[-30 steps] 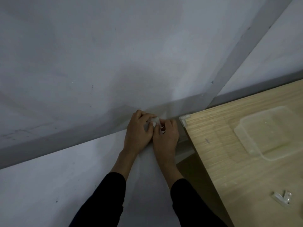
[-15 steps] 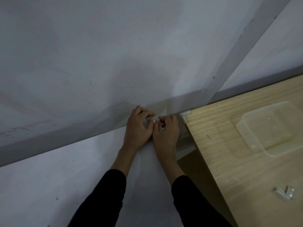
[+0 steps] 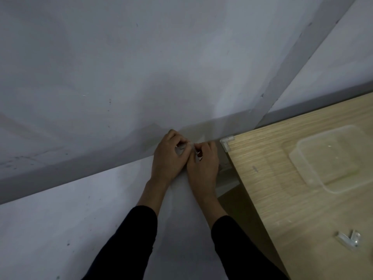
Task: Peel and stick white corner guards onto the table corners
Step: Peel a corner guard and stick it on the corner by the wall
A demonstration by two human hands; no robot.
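Observation:
My left hand (image 3: 169, 158) and my right hand (image 3: 203, 165) are pressed together just left of the wooden table (image 3: 282, 199). Between their fingertips they pinch a small clear corner guard (image 3: 190, 147), mostly hidden by the fingers. A white corner guard (image 3: 226, 142) sits on the table's far left corner, a hand's width right of my right hand. Another loose clear corner guard (image 3: 348, 239) lies on the tabletop at the lower right.
A clear plastic container (image 3: 331, 158) rests on the table toward the right. Grey floor with a darker band fills the left and top. The table's left edge runs diagonally down from the guarded corner.
Both hands stay together, fingers shifting slightly on the small guard. The view has drifted a little, so hands and table sit slightly higher in the frame.

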